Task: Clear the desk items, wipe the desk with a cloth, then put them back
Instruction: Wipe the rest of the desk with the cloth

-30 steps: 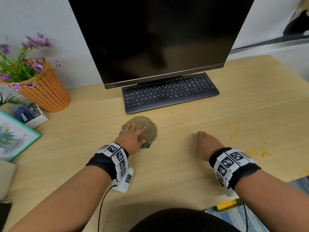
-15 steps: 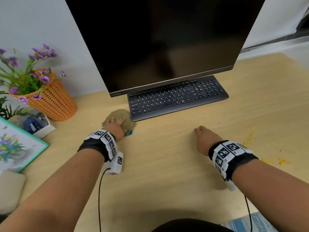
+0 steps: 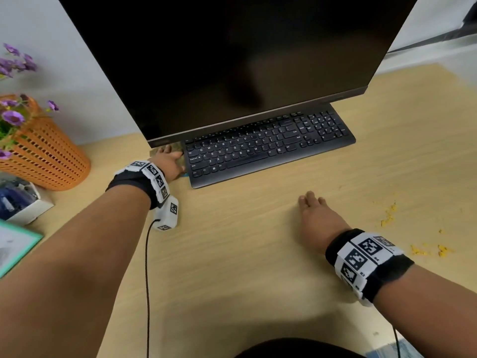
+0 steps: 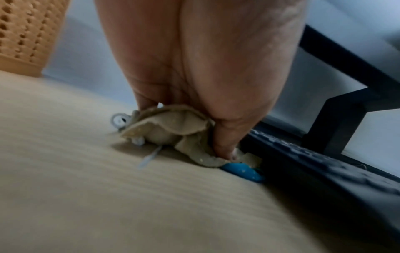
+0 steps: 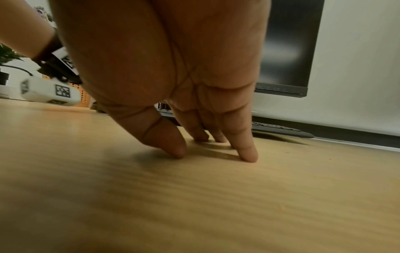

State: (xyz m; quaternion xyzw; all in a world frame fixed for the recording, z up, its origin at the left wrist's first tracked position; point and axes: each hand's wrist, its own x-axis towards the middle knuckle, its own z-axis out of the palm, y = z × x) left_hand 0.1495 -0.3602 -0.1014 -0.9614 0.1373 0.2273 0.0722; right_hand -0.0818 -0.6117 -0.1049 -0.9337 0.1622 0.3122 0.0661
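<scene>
My left hand (image 3: 169,161) lies on a bunched tan cloth (image 4: 173,126) with a blue underside (image 4: 242,172) and presses it onto the wooden desk (image 3: 245,267). It sits at the left end of the black keyboard (image 3: 268,146), just under the monitor's (image 3: 232,60) lower edge. In the head view only a strip of the cloth (image 3: 178,147) shows past the fingers. The thumb (image 4: 225,147) pushes down on the cloth's edge. My right hand (image 3: 313,210) holds nothing and rests its fingertips (image 5: 249,155) on the bare desk in front of the keyboard.
Yellow crumbs (image 3: 388,215) are scattered on the desk to the right of my right hand. An orange basket with purple flowers (image 3: 41,156), a small white box (image 3: 20,202) and a teal-framed picture (image 3: 13,249) stand at the left edge.
My left hand has slid the cloth away from me and to the left, from the middle of the desk up beside the keyboard's left end. The right hand stays in place.
</scene>
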